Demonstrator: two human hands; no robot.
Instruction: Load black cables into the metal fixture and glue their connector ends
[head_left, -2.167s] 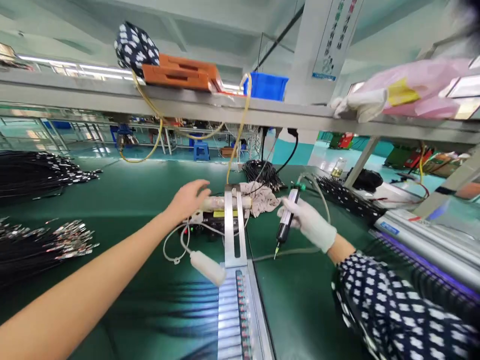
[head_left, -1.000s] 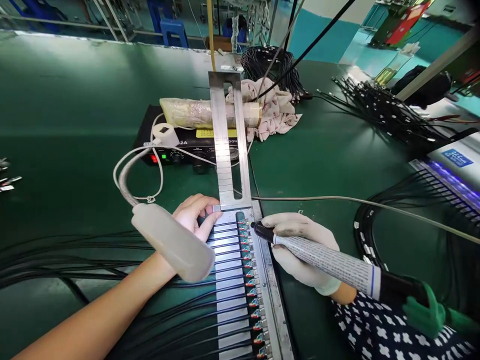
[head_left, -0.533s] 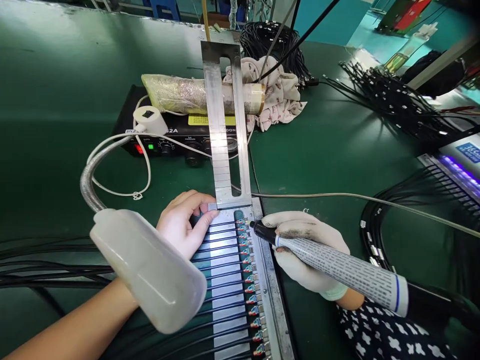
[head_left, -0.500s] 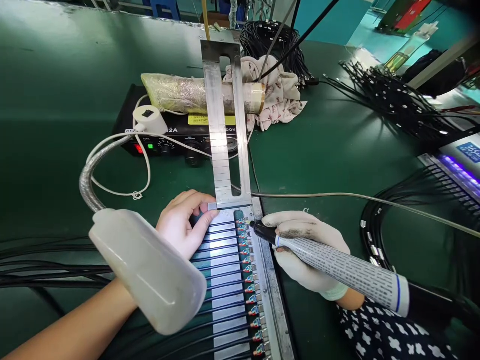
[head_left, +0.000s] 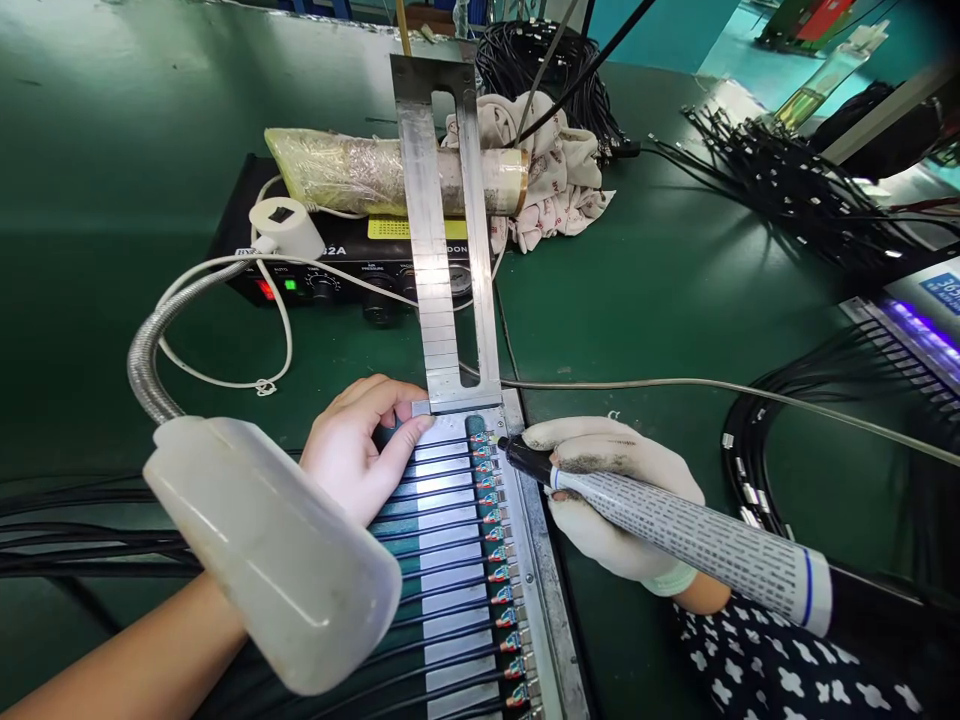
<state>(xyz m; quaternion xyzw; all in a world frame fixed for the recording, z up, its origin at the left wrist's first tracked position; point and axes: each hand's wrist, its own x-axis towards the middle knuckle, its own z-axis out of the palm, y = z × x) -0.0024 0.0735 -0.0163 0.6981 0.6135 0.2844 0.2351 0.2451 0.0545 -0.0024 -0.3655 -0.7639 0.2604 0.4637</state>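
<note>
My left hand (head_left: 367, 445), bare, pinches the upper left corner of a long metal fixture (head_left: 547, 600) between thumb and fingers. Black cables (head_left: 450, 592) lie side by side across the fixture, their stripped ends with coloured wires and small connectors (head_left: 510, 642) in a row along its right side. In a white glove stained at the fingers, my right hand (head_left: 622, 465) grips a thick dispensing syringe (head_left: 690, 525) with a printed wrap and black ends. Its tip is at the topmost connector; whether it touches cannot be told. A slotted metal frame (head_left: 420, 180) is raised at the fixture's far end.
A white lamp head (head_left: 277, 550) on a flexible neck (head_left: 146, 355) hangs over my left forearm. Behind the fixture sits a black controller box (head_left: 352, 280) with a wrapped roll (head_left: 345, 175) on it. Cable bundles (head_left: 802, 190) and a purple-lit device (head_left: 922, 325) are at right.
The view has shifted slightly, so the lamp appears lower and farther left, and the controller box higher. Both hands keep their holds; the syringe tip stays by the top connector.
</note>
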